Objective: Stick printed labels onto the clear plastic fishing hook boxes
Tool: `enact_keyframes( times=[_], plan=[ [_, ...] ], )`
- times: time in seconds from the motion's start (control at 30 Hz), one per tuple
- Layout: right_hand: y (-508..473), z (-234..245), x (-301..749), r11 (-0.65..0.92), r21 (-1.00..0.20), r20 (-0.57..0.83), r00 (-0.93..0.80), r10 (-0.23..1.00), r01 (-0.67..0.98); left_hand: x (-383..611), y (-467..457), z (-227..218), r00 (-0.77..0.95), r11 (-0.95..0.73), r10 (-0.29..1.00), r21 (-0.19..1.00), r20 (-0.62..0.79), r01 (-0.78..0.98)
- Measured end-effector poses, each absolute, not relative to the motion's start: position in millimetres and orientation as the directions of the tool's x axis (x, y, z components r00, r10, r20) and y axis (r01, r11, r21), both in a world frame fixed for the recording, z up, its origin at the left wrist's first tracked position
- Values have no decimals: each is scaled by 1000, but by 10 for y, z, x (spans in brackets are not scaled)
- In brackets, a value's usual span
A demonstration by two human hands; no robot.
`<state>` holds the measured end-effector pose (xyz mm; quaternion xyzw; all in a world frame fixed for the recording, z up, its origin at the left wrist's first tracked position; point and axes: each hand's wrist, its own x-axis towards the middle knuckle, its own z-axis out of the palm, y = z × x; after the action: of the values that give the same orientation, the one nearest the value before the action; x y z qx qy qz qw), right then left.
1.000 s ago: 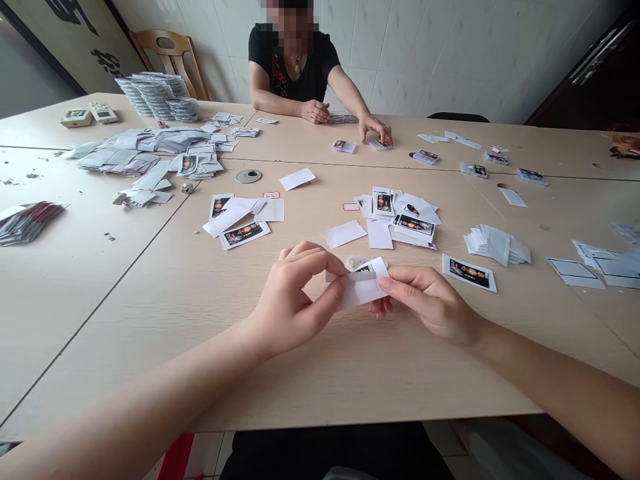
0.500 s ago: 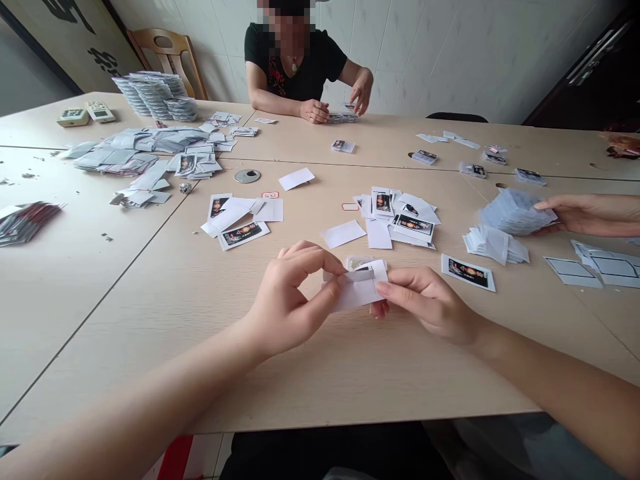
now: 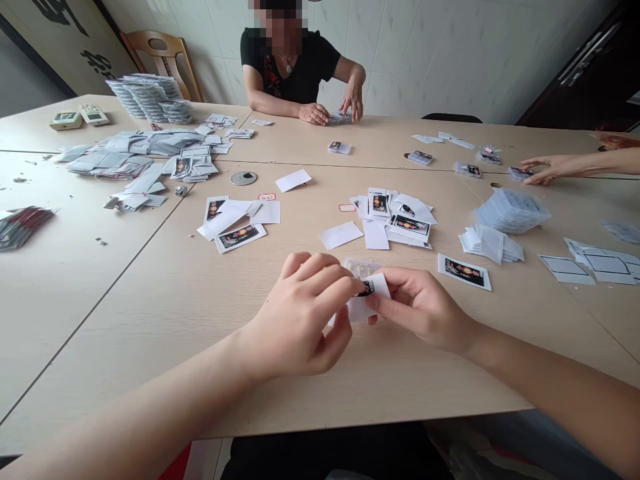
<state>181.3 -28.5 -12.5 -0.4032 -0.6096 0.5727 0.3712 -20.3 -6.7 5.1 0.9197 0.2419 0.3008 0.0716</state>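
Observation:
Near the front of the table, my right hand [image 3: 425, 307] pinches a small white paper card [image 3: 379, 288] by its right side. Part of the card is folded over, and black print shows at the fold. My left hand [image 3: 313, 317] is closed at the card's left side, its index fingertip on the black print and its thumb lower down; its other fingers are curled. Just behind the card, a clear plastic pack [image 3: 360, 268] with small gold-coloured pieces shows, partly hidden by card and fingers.
Printed cards [image 3: 410, 227] lie loose ahead, with another pile [image 3: 240, 237] to their left. Clear bags [image 3: 513, 210] are stacked at right. Across the table sits a person [image 3: 295, 73] handling small packs. Another person's hand [image 3: 550, 170] reaches in from the right. Packets [image 3: 150, 97] stand stacked back left.
My left hand has shifted up and right over the card, and the black print at the fold now shows. At right, the other person's hand has left the clear bags for a pack farther back.

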Motion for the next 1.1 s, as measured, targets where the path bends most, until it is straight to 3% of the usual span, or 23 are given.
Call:
enact_keyframes(
  times=[0.53, 1.1],
  plan=[
    [-309, -160, 1783, 290, -902, 140, -419, 897, 319, -184, -68, 3, 684, -881, 450, 159, 575, 446],
    [-331, -116, 1771, 226, -936, 98, -418, 903, 270, -193, -69, -13, 694, -898, 428, 187, 578, 398]
  ],
)
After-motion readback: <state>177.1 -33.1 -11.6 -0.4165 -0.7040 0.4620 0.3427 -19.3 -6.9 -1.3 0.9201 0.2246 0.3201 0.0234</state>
